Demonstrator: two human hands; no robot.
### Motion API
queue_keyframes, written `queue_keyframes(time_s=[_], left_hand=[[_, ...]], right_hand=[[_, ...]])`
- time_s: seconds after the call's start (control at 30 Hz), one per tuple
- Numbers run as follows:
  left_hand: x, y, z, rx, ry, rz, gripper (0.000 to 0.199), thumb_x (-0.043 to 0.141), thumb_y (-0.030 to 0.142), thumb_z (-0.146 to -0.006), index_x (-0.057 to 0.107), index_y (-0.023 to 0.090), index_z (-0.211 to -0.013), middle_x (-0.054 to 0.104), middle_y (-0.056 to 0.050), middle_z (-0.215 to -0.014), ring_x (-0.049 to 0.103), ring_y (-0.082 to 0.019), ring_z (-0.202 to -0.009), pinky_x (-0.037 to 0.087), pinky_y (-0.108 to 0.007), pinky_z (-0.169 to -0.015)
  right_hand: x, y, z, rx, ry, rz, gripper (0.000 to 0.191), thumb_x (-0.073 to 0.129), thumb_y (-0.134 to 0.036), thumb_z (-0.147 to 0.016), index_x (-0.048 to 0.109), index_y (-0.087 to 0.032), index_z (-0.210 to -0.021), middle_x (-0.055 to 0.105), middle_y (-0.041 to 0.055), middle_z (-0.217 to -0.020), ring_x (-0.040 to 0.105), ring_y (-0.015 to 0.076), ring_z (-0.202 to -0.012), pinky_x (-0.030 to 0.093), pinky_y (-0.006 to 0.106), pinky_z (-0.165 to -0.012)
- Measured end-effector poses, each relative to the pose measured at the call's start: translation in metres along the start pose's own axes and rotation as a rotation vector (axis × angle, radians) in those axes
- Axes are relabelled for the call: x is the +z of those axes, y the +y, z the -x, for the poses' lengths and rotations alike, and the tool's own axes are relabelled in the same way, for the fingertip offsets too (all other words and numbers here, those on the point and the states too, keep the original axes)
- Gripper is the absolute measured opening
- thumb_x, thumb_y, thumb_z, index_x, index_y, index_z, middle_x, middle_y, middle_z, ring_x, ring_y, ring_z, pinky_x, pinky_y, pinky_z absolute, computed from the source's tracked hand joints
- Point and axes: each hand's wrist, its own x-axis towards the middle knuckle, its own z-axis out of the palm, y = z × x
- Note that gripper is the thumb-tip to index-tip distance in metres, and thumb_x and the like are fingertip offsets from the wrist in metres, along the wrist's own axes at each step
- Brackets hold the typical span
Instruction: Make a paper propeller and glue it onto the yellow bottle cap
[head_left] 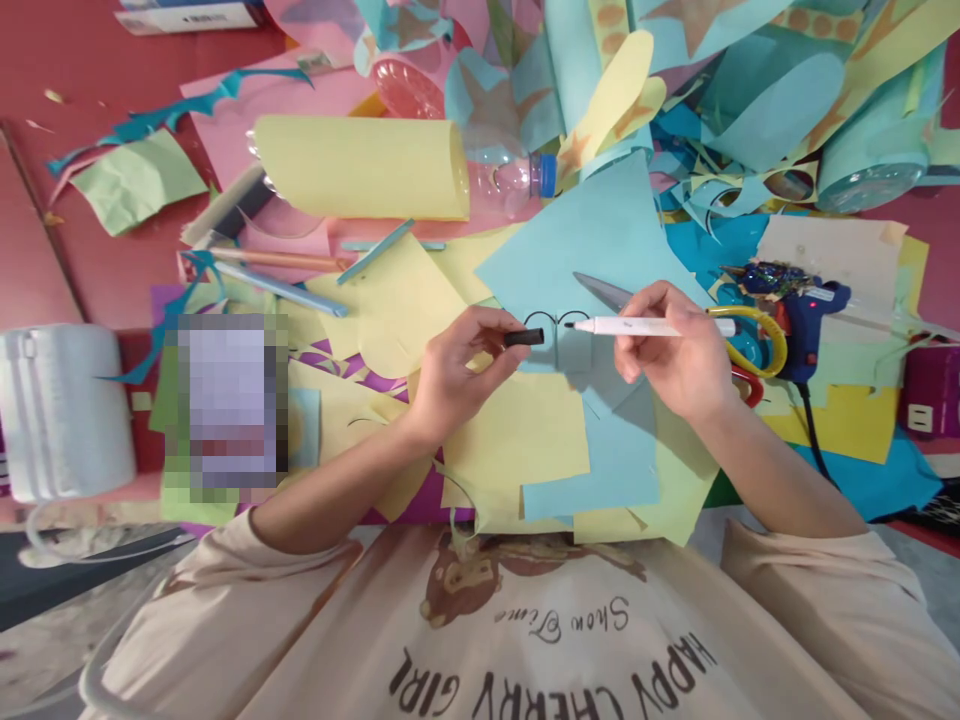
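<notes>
Head view shows us a broad light-blue paper sheet (607,225) on the cluttered table; we judge it light, bendable and easily creased, best steadied flat near an edge. Our right hand (671,350) and left hand (465,365) face each other, both with fingers closed on something. Between them lies a small pale-blue paper piece (574,352) with two black arcs; it looks thin enough to slide or curl under a push. Our right hand grasps a slim white cylindrical marker (641,327), its dark tip pointing left above the arcs; we cannot tell whether it touches. It seems light, stiff and smooth, surest held low on the barrel. Our left fingertips pinch a short black tubular cap (531,338), apart from the tip, likely rigid but easily dropped, best held by its sides.
</notes>
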Motion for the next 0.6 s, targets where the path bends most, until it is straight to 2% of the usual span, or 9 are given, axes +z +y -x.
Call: queue_keyframes(time_s=[0.07, 0.23, 0.37, 0.6], left_hand=[[0.0, -0.001, 0.0, 0.02, -0.002, 0.015, 0.013, 0.068, 0.024, -0.083, 0.063, 0.018, -0.093, 0.069, -0.001, -0.083, 0.066, -0.008, -0.068, 0.056, -0.018, -0.062], [0.0, -0.002, 0.002, 0.078, -0.019, -0.017, 0.015, 0.07, 0.021, -0.08, 0.064, 0.018, -0.094, 0.07, -0.002, -0.082, 0.062, -0.006, -0.063, 0.054, -0.018, -0.061], [0.0, 0.0, 0.002, 0.109, -0.058, -0.011, 0.015, 0.07, 0.017, -0.08, 0.064, 0.018, -0.093, 0.071, -0.002, -0.083, 0.063, -0.007, -0.065, 0.055, -0.019, -0.062], [-0.001, 0.005, 0.0, 0.082, -0.069, -0.065, 0.013, 0.071, 0.026, -0.081, 0.069, 0.017, -0.09, 0.076, -0.004, -0.083, 0.069, -0.01, -0.065, 0.059, -0.021, -0.061]], right_hand=[[0.0, 0.001, 0.0, 0.025, -0.014, -0.004, 0.023, 0.063, -0.043, -0.08, 0.06, -0.021, -0.076, 0.063, -0.0034, -0.062, 0.053, 0.009, -0.043, 0.043, 0.024, -0.042], [0.002, 0.006, 0.003, 0.062, -0.054, -0.036, 0.015, 0.06, -0.033, -0.083, 0.064, -0.019, -0.078, 0.068, -0.0015, -0.067, 0.056, 0.0089, -0.047, 0.046, 0.025, -0.046], [0.003, 0.011, 0.005, 0.087, -0.091, -0.024, 0.013, 0.063, -0.032, -0.084, 0.066, -0.02, -0.081, 0.069, -0.0016, -0.069, 0.059, 0.0092, -0.051, 0.05, 0.025, -0.05], [0.005, 0.016, 0.003, 0.105, -0.121, -0.035, 0.016, 0.074, -0.034, -0.078, 0.069, -0.019, -0.083, 0.074, -0.0004, -0.075, 0.068, 0.0111, -0.063, 0.058, 0.025, -0.062]])
